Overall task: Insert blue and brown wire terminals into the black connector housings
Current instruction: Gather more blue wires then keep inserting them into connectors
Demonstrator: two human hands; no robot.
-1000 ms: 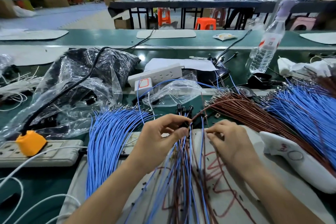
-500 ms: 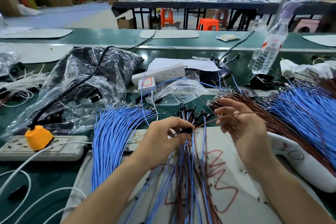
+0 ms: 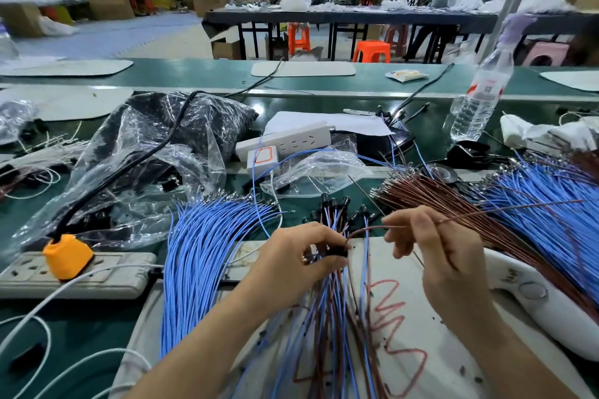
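The left hand pinches a housing near the far edge of the mat. The right hand pinches a brown wire whose tip is at the housing. It seems best to hold the terminal straight and push gently until it seats.

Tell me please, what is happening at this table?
Someone is assembling wire harnesses. The left hand pinches a black connector housing, and the right hand holds one brown wire with its tip right at that housing. Loose blue wires and brown wires lie in bundles on both sides.
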